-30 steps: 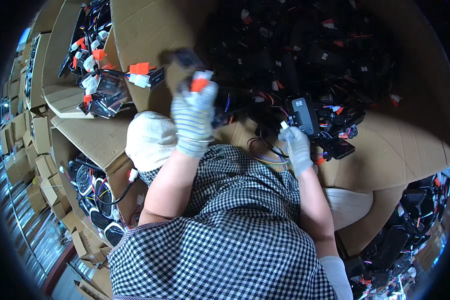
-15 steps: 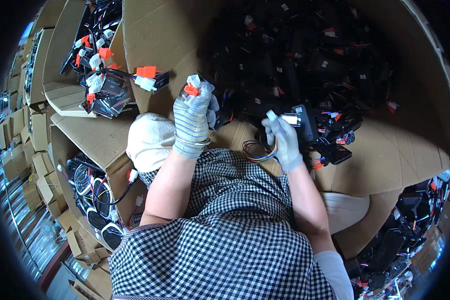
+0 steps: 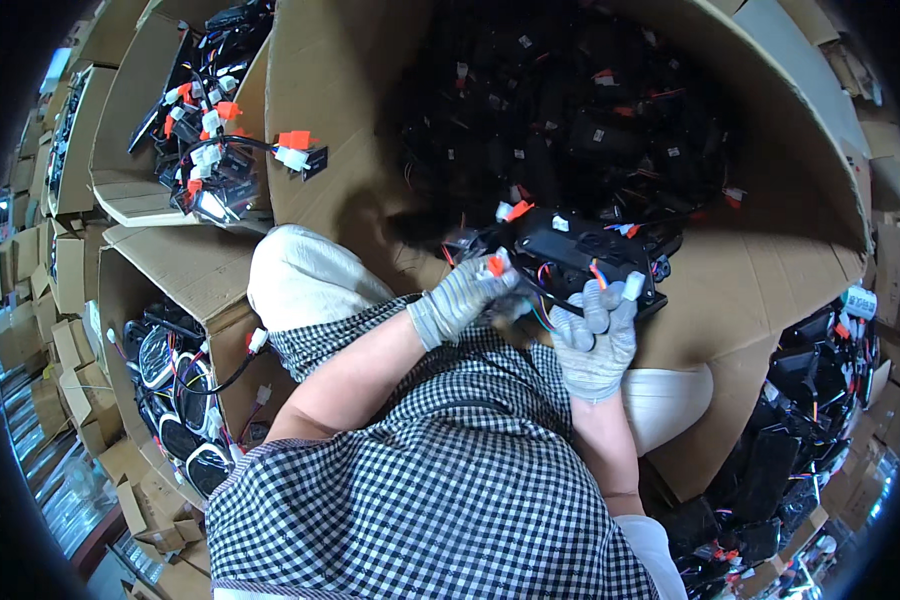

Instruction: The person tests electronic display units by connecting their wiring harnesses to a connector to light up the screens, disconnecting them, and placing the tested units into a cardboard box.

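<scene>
In front of my lap, my left hand (image 3: 463, 302), in a striped glove, pinches an orange-and-white wire connector (image 3: 496, 265). My right hand (image 3: 595, 345), gloved too, has its fingers curled around a white plug connector (image 3: 633, 286) with thin coloured wires. Just beyond both hands a black plastic box-shaped device (image 3: 570, 242) lies on the cardboard flap, a small white label on it. Another orange-and-white connector (image 3: 516, 210) sticks up at its far left end. A black cable runs between my hands; part of it is hidden behind the fingers.
A big cardboard box (image 3: 790, 255) ahead holds many black devices in shadow. At the upper left, another carton (image 3: 125, 195) holds wired parts, with one connector (image 3: 293, 150) hanging over its edge. Round black parts (image 3: 180, 400) fill a carton at left; more black devices (image 3: 800, 400) lie at right.
My left hand has moved right and nearer, bringing its connector close to my right hand. My right hand has moved slightly right and nearer. The view has shifted, with the black device now between the hands.
</scene>
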`<state>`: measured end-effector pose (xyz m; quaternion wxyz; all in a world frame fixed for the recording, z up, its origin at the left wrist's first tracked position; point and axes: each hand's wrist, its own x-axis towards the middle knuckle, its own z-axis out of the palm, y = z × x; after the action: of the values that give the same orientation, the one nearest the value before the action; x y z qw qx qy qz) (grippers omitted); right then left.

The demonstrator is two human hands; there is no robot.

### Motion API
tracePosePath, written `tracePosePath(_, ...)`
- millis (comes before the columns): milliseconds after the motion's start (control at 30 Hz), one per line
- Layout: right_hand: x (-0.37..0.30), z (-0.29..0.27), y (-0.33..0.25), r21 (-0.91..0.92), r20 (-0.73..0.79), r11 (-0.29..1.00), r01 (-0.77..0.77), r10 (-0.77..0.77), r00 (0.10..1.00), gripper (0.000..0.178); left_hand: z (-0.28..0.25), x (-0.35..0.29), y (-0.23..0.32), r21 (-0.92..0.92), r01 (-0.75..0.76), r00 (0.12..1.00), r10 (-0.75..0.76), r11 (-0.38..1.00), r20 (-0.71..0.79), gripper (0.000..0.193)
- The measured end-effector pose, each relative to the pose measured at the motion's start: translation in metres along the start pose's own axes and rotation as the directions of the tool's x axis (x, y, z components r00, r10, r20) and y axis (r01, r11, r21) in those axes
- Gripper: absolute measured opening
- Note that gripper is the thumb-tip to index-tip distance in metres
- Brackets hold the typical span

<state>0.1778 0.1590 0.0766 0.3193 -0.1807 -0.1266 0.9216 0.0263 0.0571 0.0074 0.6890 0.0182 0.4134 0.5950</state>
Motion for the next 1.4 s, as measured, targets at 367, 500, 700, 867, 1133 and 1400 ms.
tracePosePath(367,-0.003,-0.047,0.002,-0.536,-0.416,0.796,-0.282,0.042,0.908,0.034,-0.047,0.011,-0.006,-0.281,-0.295,0.952,0.307,0.913,-0.001,0.042)
tracePosePath(500,0.001,-0.063,-0.008,-0.769,-0.398,0.51,-0.386,0.092,0.913,0.024,-0.033,0.001,0.01,-0.265,-0.255,0.967,0.24,0.93,-0.086,0.049)
tracePosePath(700,0.065,-0.051,-0.01,-0.817,-0.202,-0.567,-0.103,0.113,0.973,0.032,0.003,-0.031,0.014,-0.264,-0.384,0.923,0.366,0.885,-0.116,0.044)
tracePosePath(867,0.1,-0.092,0.045,-0.805,0.161,-0.566,0.176,0.076,0.984,0.027,0.003,-0.028,-0.002,0.137,-0.509,0.819,0.527,0.85,-0.224,0.034)
tracePosePath(1133,0.019,-0.006,0.021,-0.805,-0.252,0.467,-0.365,0.289,0.924,0.032,-0.018,-0.045,-0.015,0.432,-0.354,0.797,0.509,0.83,-0.325,0.034)
tracePosePath(1400,0.019,-0.024,0.006,-0.76,0.104,-0.558,0.333,0.401,0.91,0.025,-0.012,-0.053,0.012,0.795,-0.175,0.9,0.421,0.581,-0.109,0.025)
